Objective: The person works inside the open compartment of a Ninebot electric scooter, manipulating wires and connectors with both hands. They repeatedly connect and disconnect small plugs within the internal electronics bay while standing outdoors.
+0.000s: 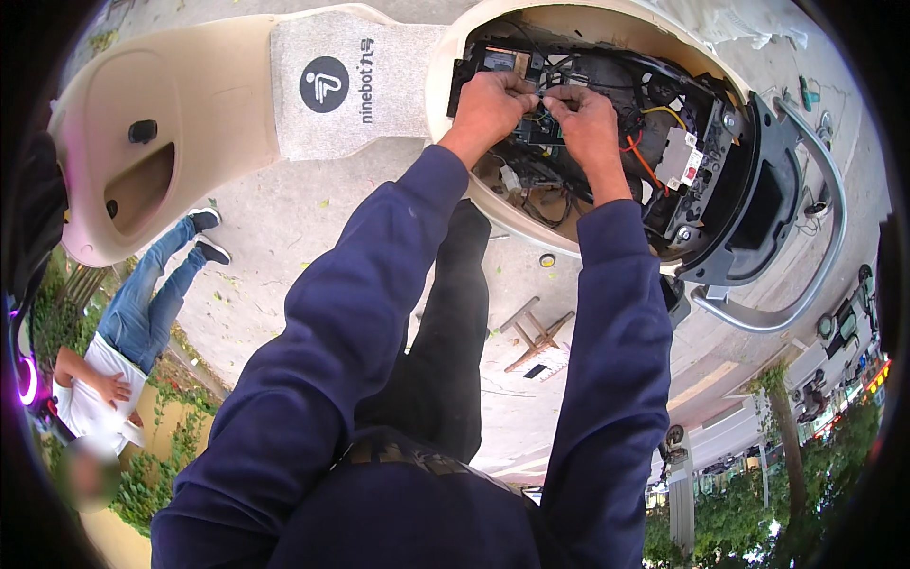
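Note:
Both of my hands are inside the open body of a cream electric scooter (161,66), over its bay of wiring. My left hand (491,106) pinches a thin wire between thumb and fingertips. My right hand (588,123) pinches the same spot from the other side, so the fingertips nearly meet. The fingers cover most of the wire. Beneath them lie black cables (607,71) and a dark electrical box (502,62). To the right of my right hand are an orange cable (643,159) and a white breaker-like box (679,159).
A grey footboard mat (351,85) lies left of the bay, and a metal grab rail (834,218) curves at the right. On the ground are a small wooden stool (536,334) and a roll of tape (547,260). Another person (118,351) stands at the left.

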A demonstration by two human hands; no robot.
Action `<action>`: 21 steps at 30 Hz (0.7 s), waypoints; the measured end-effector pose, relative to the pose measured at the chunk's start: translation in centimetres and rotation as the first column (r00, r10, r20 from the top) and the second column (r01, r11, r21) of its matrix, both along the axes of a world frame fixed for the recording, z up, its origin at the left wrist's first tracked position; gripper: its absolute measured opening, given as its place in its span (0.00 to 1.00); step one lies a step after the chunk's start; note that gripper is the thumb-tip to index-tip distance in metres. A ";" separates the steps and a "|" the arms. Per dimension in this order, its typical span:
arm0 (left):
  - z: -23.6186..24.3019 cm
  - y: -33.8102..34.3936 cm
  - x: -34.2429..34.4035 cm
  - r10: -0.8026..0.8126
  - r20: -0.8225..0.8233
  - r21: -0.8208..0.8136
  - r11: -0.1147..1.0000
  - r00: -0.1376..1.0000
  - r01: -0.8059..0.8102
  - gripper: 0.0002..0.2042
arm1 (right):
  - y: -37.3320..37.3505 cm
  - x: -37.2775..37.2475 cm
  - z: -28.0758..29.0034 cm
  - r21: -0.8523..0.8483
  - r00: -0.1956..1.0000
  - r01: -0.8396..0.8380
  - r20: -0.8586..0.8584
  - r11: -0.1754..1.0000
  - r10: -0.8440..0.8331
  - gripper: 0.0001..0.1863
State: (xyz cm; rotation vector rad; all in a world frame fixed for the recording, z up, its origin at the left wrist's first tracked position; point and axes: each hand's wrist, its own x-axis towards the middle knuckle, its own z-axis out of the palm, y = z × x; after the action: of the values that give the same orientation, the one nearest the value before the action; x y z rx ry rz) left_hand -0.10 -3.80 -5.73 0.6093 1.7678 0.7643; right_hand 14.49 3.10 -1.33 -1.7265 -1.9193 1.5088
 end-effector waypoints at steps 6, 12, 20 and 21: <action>0.8 0.4 0.1 -0.041 0.031 0.011 0.999 0.999 0.041 0.10 | -0.2 0.1 -0.5 0.029 0.999 0.046 0.009 0.999 -0.046 0.10; 0.0 0.0 0.0 -0.017 0.023 0.015 1.000 1.000 0.016 0.12 | -0.1 -0.2 0.1 0.029 0.999 0.031 0.043 0.999 -0.032 0.11; 0.8 0.1 -0.1 -0.038 0.019 0.016 0.999 0.999 0.038 0.12 | 0.2 -0.1 0.3 0.025 0.998 0.002 0.058 1.000 -0.004 0.13; 0.7 0.1 -0.1 -0.042 0.015 0.022 0.999 0.999 0.042 0.12 | 0.3 -0.2 0.4 0.022 0.998 -0.006 0.058 1.000 0.004 0.12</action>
State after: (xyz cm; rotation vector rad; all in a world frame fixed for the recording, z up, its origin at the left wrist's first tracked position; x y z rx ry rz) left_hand -0.20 -3.71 -4.99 0.6523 1.7295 0.7584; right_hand 14.32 3.36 -0.93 -1.7761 -1.9617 1.4487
